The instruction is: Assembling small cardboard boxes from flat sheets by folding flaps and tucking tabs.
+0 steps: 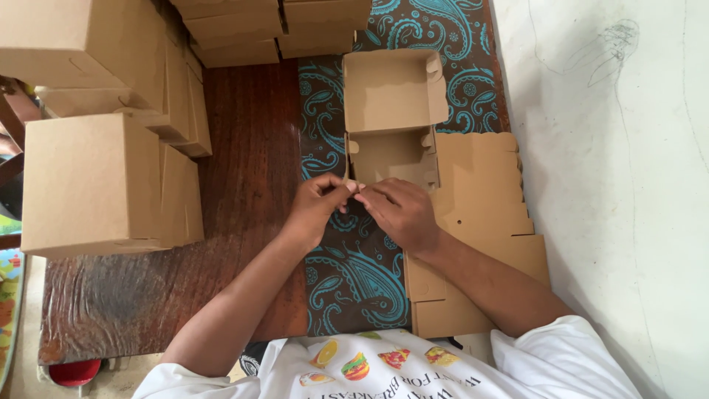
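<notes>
Nearest the camera, a white shirt (413, 369) with fruit prints fills the bottom edge, cut off by the frame. Both forearms reach forward over a dark wooden table (244, 148) and a teal paisley cloth (354, 281). The left hand (317, 203) and right hand (399, 210) meet fingertip to fingertip at the near wall of an open box (391, 122), fingers pinched together on its front edge or a small flap there; the knuckles hide exactly what is gripped. The box sits on the cloth just beyond the hands, its lid thrown back away from the person. Under the right forearm lies a stack of flat blanks (487, 214), partly covered by the arm and touching the box's right side. To the left stand closed boxes (96, 185), piled and cut off by the frame; more (273, 29) line the far edge. A pale wall (613, 148) runs along the right.
</notes>
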